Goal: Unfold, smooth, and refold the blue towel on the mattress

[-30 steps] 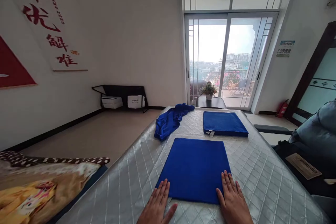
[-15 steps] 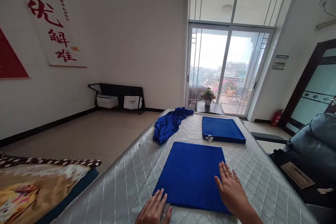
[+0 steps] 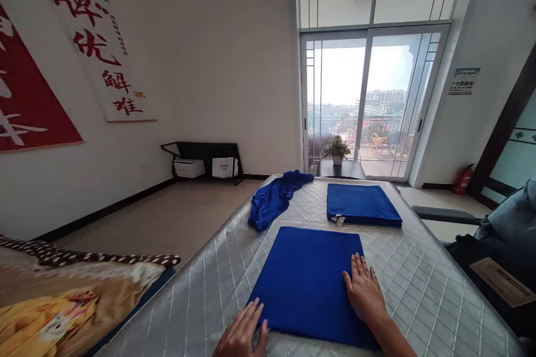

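Note:
A flat, square-folded blue cloth point(image 3: 310, 284) lies in front of me on a quilted silver-grey cover point(image 3: 419, 284). At its near left corner is my left hand point(image 3: 243, 330), fingers stretched out and fingertips touching the edge. My right hand point(image 3: 365, 290) rests flat on the right edge of the cloth with its fingers extended. Neither hand grips anything. Just beyond sits a stack of folded blue cloths point(image 3: 363, 203) with a white tag at its near edge. A crumpled blue cloth point(image 3: 274, 201) lies at the far left of the cover.
A potted plant point(image 3: 337, 149) stands on a dark chair point(image 3: 341, 169) behind the far edge. Left of me is a patterned blanket point(image 3: 104, 279). On the right are a dark armrest point(image 3: 446, 215) and a black bag with a brown label point(image 3: 502, 281). A black rack point(image 3: 205, 150) stands by the wall.
The view has shifted leftward and slightly upward. My right hand now lies a little more fully over the cloth's right edge; my left hand stays by the near left corner.

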### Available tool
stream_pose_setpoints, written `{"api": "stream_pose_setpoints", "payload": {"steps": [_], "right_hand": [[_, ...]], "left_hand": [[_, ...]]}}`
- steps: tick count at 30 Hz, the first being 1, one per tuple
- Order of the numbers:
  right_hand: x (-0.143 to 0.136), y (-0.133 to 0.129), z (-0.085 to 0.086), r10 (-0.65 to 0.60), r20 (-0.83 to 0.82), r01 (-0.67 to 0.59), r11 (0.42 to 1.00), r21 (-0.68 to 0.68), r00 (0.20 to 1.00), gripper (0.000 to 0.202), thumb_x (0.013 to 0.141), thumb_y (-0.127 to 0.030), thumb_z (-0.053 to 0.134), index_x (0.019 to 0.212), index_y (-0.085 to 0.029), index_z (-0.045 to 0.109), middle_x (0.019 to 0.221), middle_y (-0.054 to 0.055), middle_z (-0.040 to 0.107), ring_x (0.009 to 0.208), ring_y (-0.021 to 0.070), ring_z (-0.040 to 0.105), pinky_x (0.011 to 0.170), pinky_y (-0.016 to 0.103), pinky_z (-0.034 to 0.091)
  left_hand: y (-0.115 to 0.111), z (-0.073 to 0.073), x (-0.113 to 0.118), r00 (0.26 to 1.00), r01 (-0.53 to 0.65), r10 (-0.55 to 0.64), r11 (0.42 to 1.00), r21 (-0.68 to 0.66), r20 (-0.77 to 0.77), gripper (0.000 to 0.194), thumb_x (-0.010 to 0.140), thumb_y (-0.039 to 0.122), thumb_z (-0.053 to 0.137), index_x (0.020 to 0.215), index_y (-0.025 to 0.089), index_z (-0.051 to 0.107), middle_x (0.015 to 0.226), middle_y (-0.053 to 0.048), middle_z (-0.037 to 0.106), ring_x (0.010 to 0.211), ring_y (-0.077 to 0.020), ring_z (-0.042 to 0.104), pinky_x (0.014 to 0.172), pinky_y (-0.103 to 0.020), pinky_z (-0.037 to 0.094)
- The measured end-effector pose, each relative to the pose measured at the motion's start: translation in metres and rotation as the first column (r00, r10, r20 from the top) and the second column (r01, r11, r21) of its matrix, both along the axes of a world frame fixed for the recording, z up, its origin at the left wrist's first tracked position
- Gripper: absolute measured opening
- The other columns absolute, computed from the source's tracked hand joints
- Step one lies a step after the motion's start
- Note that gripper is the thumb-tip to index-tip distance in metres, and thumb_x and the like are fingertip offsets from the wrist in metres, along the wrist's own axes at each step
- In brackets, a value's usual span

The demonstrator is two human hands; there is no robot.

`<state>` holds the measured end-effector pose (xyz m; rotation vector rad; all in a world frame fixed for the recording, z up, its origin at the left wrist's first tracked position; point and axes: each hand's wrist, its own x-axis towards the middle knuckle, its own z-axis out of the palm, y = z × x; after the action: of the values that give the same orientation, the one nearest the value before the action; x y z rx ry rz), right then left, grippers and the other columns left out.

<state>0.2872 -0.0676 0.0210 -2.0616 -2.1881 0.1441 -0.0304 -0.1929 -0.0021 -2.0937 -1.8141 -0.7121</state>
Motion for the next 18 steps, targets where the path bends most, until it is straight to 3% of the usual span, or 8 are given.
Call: {"api": "stream_pose_setpoints", "payload": {"steps": [3, 6, 8, 10, 14, 18], "right_hand": [[0.000, 0.000, 0.003, 0.012, 0.003, -0.012, 1.000, -0.009, 1.000, 0.068, 0.099, -0.043, 0.020, 0.156, -0.006, 0.021, 0.164, 0.010, 0.013, 0.152, 0.0234, 0.008, 0.123, 0.045, 0.007], [0.001, -0.001, 0.005, 0.024, 0.002, -0.024, 1.000, -0.008, 1.000, 0.067, 0.099, -0.041, 0.021, 0.156, -0.006, 0.020, 0.164, 0.012, 0.014, 0.152, 0.0240, 0.008, 0.122, 0.046, 0.008], [0.002, -0.002, 0.006, 0.045, 0.008, -0.045, 0.999, -0.007, 0.999, 0.064, 0.099, -0.037, 0.023, 0.156, -0.007, 0.023, 0.164, 0.012, 0.014, 0.152, 0.0243, 0.008, 0.122, 0.047, 0.009], [0.003, -0.003, 0.007, 0.077, 0.021, -0.077, 0.997, -0.008, 0.997, 0.061, 0.099, -0.032, 0.024, 0.155, -0.009, 0.028, 0.164, 0.012, 0.015, 0.152, 0.0246, 0.009, 0.121, 0.048, 0.011], [0.004, -0.003, 0.006, 0.060, 0.023, -0.060, 0.998, 0.001, 0.998, 0.063, 0.099, -0.036, 0.024, 0.155, -0.008, 0.027, 0.164, 0.012, 0.017, 0.152, 0.0249, 0.011, 0.122, 0.046, 0.011], [0.001, -0.001, 0.005, 0.016, -0.011, -0.016, 1.000, -0.002, 1.000, 0.066, 0.099, -0.041, 0.021, 0.155, -0.006, 0.025, 0.164, 0.011, 0.017, 0.152, 0.0238, 0.011, 0.122, 0.045, 0.008]], "left_hand": [[0.014, 0.027, 0.046, 0.965, 0.261, -0.259, 0.962, -0.085, 0.028, 0.045, 0.097, 0.044, 0.049, 0.139, 0.030, 0.057, 0.135, -0.002, 0.065, 0.121, -0.0222, 0.064, 0.101, -0.034, 0.056], [0.038, 0.050, 0.098, 0.858, 0.509, -0.511, 0.836, -0.205, 0.045, 0.057, 0.098, 0.047, 0.046, 0.152, 0.029, 0.039, 0.149, -0.004, 0.052, 0.134, -0.0232, 0.053, 0.109, -0.039, 0.049], [0.058, 0.058, 0.127, 0.799, 0.589, -0.599, 0.767, -0.254, 0.045, 0.063, 0.099, 0.052, 0.042, 0.155, 0.025, 0.030, 0.157, -0.006, 0.040, 0.143, -0.0240, 0.039, 0.116, -0.041, 0.040], [0.079, 0.056, 0.146, 0.797, 0.589, -0.603, 0.760, -0.276, 0.039, 0.063, 0.102, 0.052, 0.034, 0.157, 0.022, 0.026, 0.161, -0.007, 0.032, 0.148, -0.0230, 0.028, 0.120, -0.041, 0.033], [0.114, 0.038, 0.151, 0.865, 0.479, -0.501, 0.815, -0.325, 0.019, 0.065, 0.103, 0.054, 0.025, 0.155, 0.015, 0.029, 0.160, -0.011, 0.031, 0.149, -0.0234, 0.025, 0.121, -0.043, 0.030], [0.130, 0.029, 0.117, 0.883, 0.437, -0.470, 0.825, -0.359, -0.004, 0.068, 0.102, 0.058, 0.026, 0.157, 0.018, 0.025, 0.162, -0.010, 0.028, 0.150, -0.0229, 0.025, 0.121, -0.042, 0.026]]}}
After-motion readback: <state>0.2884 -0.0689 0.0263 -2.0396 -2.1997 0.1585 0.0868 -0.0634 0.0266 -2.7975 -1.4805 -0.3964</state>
